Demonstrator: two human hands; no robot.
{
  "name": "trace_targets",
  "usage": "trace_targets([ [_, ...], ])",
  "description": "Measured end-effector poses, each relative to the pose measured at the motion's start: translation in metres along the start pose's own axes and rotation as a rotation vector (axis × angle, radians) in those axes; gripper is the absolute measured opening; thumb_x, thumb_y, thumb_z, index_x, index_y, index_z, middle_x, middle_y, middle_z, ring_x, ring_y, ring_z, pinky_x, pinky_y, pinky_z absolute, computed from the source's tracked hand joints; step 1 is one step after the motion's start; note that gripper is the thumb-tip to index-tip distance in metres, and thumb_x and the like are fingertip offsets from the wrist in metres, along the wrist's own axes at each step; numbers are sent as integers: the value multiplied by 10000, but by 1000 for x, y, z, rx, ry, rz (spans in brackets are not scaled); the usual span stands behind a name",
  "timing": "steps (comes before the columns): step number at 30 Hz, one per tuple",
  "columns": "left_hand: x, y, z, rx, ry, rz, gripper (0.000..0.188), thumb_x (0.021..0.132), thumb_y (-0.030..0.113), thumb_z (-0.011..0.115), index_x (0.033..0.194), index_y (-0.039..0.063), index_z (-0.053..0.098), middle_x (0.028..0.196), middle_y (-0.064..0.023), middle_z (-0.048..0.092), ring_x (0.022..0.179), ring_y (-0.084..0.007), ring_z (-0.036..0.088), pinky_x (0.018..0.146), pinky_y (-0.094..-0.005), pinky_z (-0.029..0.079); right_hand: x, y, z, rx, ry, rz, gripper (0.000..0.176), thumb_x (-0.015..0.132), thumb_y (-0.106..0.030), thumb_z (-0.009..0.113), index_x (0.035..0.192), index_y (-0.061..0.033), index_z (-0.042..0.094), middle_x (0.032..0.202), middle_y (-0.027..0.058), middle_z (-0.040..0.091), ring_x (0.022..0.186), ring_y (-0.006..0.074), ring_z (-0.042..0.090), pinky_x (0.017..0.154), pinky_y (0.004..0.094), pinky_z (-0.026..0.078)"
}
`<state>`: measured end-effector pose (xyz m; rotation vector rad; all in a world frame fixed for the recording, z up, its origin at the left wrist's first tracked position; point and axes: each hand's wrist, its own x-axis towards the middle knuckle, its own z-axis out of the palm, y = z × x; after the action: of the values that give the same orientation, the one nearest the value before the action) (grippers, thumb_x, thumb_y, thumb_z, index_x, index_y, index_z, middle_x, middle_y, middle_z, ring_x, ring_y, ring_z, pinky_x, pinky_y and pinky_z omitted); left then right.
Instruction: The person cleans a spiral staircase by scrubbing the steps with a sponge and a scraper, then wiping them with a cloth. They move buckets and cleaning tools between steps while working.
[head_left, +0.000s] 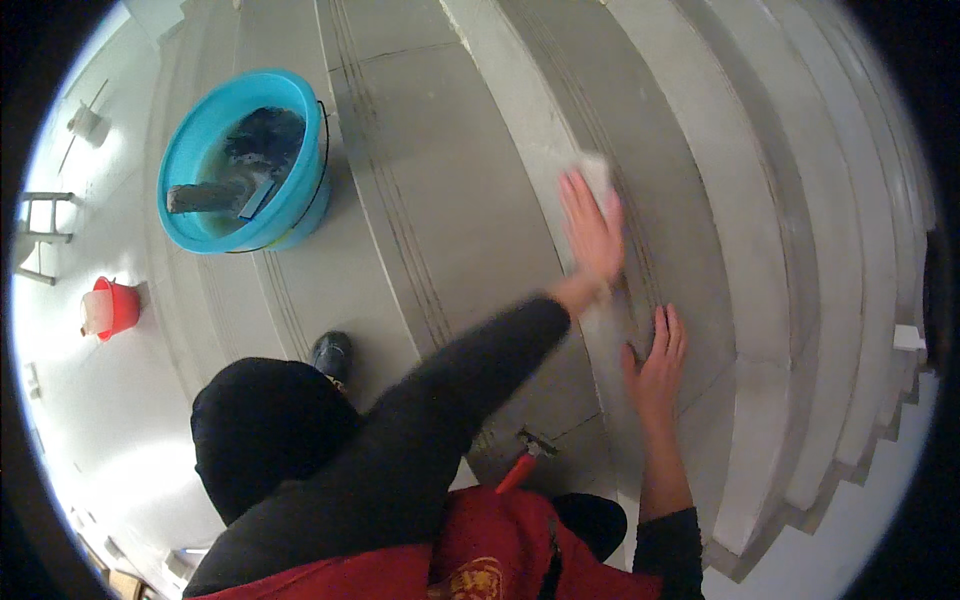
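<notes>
My left hand (592, 232), slightly blurred, lies over a whitish pad or cloth (596, 174) and presses it against the front edge of a grey stone step (544, 127). Lower right, my right hand (661, 360) rests on the tread of that step, fingers somewhat spread, holding nothing. A red-handled tool (517, 472) with a dark metal head lies on the tread near my body. At upper left stands a turquoise plastic bucket (172, 165) of murky water, with a dark cloth (266, 139), a grey-brown cylindrical piece (206, 198) and a blue-edged block (257, 199) in it.
Curved stone steps (757, 420) rise to the right, with a stepped side edge at lower right. My dark shoe (332, 356) stands left of my arm. On the pale floor at far left are a red bucket (124, 307), a stool-like metal frame (49, 237) and a whitish container (86, 124).
</notes>
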<state>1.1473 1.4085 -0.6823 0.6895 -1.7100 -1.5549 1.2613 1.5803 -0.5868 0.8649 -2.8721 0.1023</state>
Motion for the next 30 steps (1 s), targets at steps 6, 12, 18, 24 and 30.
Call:
trace_targets([
  [6, 173, -19, -26, -56, -63, 108, 707, 1044, 422, 384, 1530, -56, 197, 1598, -287, 162, 1490, -409, 163, 1211, -450, 182, 10, -12, -2, -29, -19, 32, 742, 820, -296, 718, 1420, 11, 408, 1503, 218, 373, 1361, 422, 363, 1133, 559, 291],
  [12, -84, 48, -67, -107, -454, -135, 696, 1008, 255, 472, 1542, -58, 154, 1603, -302, 125, 1499, -435, 116, 1213, -486, 139, 10, -12, 6, -7, 71, 1, 752, 775, -245, 738, 1411, 2, 422, 1491, 205, 396, 1341, 424, 395, 1122, 549, 310],
  [18, 102, 21, -45, -123, -121, 13, 792, 998, 298, 524, 1524, -105, 90, 1591, -331, 105, 1503, -438, 66, 1224, -463, 116, 7, -15, 4, -6, 4, 108, 763, 744, -193, 736, 1412, -4, 421, 1500, 196, 393, 1358, 415, 382, 1133, 542, 304],
  [24, 61, 9, -17, 107, -273, -202, 901, 956, 354, 591, 1521, -101, 56, 1593, -327, 62, 1494, -446, 80, 1221, -471, 133, 4, -14, 8, 20, 33, 99, 799, 712, -172, 750, 1418, -6, 414, 1513, 205, 372, 1377, 414, 360, 1149, 544, 287],
  [30, 213, -54, 10, 104, 20, -176, 850, 978, 432, 529, 1528, -74, 124, 1601, -287, 140, 1496, -407, 134, 1215, -468, 163, -1, -11, 15, -45, 22, 93, 831, 716, -234, 764, 1432, -15, 403, 1515, 210, 371, 1387, 433, 344, 1144, 573, 288],
])
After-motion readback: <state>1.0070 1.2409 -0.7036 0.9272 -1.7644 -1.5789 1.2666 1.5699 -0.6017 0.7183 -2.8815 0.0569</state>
